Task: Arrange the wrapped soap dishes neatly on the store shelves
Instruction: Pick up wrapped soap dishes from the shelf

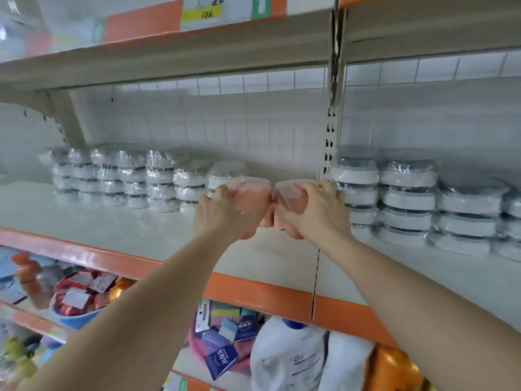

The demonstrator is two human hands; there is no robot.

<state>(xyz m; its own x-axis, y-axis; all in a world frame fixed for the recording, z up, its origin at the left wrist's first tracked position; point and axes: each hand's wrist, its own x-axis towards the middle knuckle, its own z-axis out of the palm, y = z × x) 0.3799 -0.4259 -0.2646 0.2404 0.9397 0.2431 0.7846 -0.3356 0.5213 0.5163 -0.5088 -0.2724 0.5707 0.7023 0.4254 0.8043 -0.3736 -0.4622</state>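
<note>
White stacks [121, 176] already shelved; your left hand [222, 213] and right hand [313, 210] each grip a pink soap dish [251, 196], gap between stacks unfilled

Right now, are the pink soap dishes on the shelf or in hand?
In hand: each hand, left hand and right hand, grips a pink soap dish.

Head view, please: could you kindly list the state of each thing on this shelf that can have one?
Left hand: grips a pink wrapped soap dish.
Right hand: grips a second pink wrapped dish; the two dishes meet side by side.
White wrapped dishes, left: stacked in rows at the shelf's back.
White wrapped dishes, right: stacked, untouched.
Shelf: front part bare.
</note>
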